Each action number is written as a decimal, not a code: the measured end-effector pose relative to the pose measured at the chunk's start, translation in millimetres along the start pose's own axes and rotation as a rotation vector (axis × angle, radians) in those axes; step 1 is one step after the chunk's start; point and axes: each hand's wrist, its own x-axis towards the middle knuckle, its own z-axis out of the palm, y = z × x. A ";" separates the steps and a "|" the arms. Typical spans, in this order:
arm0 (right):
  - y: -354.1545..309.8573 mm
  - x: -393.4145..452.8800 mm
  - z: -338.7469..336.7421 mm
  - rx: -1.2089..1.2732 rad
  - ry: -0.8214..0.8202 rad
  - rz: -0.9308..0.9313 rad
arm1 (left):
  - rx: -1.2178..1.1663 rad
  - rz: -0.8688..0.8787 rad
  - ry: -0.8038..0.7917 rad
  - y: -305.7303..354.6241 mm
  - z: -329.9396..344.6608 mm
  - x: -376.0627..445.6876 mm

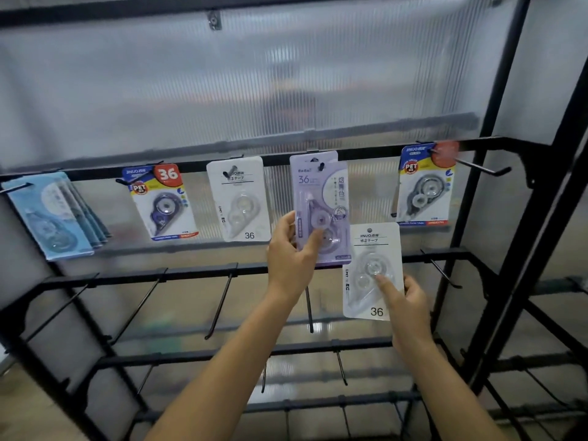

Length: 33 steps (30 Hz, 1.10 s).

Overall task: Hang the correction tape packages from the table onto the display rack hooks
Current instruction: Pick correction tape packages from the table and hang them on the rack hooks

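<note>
My left hand (291, 249) grips the lower edge of a purple correction tape package (321, 198), whose hang hole sits on a hook of the top rail (280, 159) of the black display rack. My right hand (404, 303) holds a white correction tape package (372, 268) marked 36 just below and to the right, in front of the second rail, off any hook. On the top rail hang a stack of light blue packages (54, 214), a blue-and-red package (162, 202), a white package (238, 198) and another blue-and-red package (424, 186).
Several bare black hooks (222, 300) jut toward me from the second and third rails. One bare hook (483, 168) sticks out at the top rail's right end. A ribbed translucent panel (254, 74) backs the rack. Black uprights (541, 186) stand at the right.
</note>
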 end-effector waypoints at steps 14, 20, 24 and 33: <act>-22.0 -11.5 22.7 0.160 -0.165 -0.138 | 0.411 -0.185 0.030 -16.0 -0.3 43.8; -34.3 -28.1 78.2 0.133 -0.381 -0.192 | 0.248 -0.131 0.066 -11.9 -45.8 30.6; -42.1 -34.7 122.3 0.082 -0.437 -0.226 | 0.301 -0.076 0.083 -13.1 -88.4 29.2; -42.3 -36.4 175.8 0.050 -0.380 -0.254 | 0.188 -0.135 0.163 -19.1 -139.8 27.9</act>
